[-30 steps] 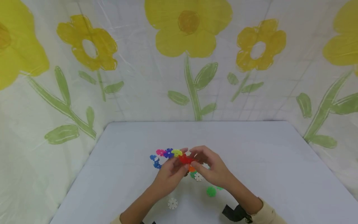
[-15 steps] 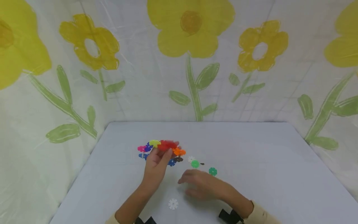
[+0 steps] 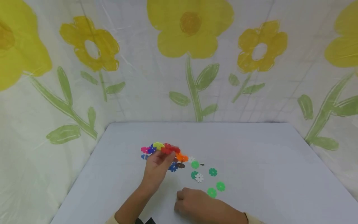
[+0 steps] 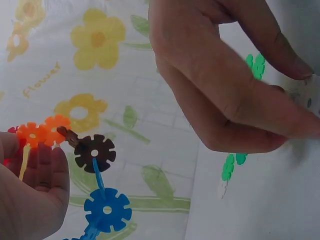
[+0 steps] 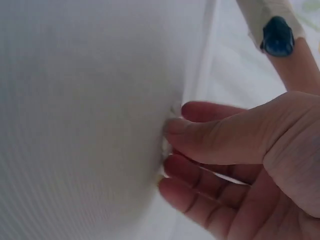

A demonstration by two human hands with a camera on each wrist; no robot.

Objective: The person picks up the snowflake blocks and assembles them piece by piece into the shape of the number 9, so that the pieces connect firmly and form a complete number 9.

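Note:
My left hand point(image 3: 156, 168) pinches a chain of interlocking snowflake discs point(image 3: 158, 145) above the table. Red, orange, yellow, pink, brown and blue discs are slotted together; a brown disc point(image 4: 95, 154) and a blue disc point(image 4: 107, 210) dangle in the left wrist view. Low on the table, my right hand point(image 3: 195, 202) has thumb and fingers curled about a white snowflake disc point(image 4: 307, 100). The hand covers that disc in the head view. At the right wrist, its thumb and fingertips point(image 5: 176, 126) meet the tabletop, where only a pale edge of the disc shows.
Loose discs lie right of centre on the white table point(image 3: 251, 149): a bright green disc point(image 3: 220, 186), a darker green disc point(image 3: 213, 172), a white disc point(image 3: 199, 177) and several others. A flower-printed sheet point(image 3: 134, 93) stands behind the table.
My right hand has left the chain and come down toward the near side, over the loose white disc. The left hand has shifted left, still holding the chain.

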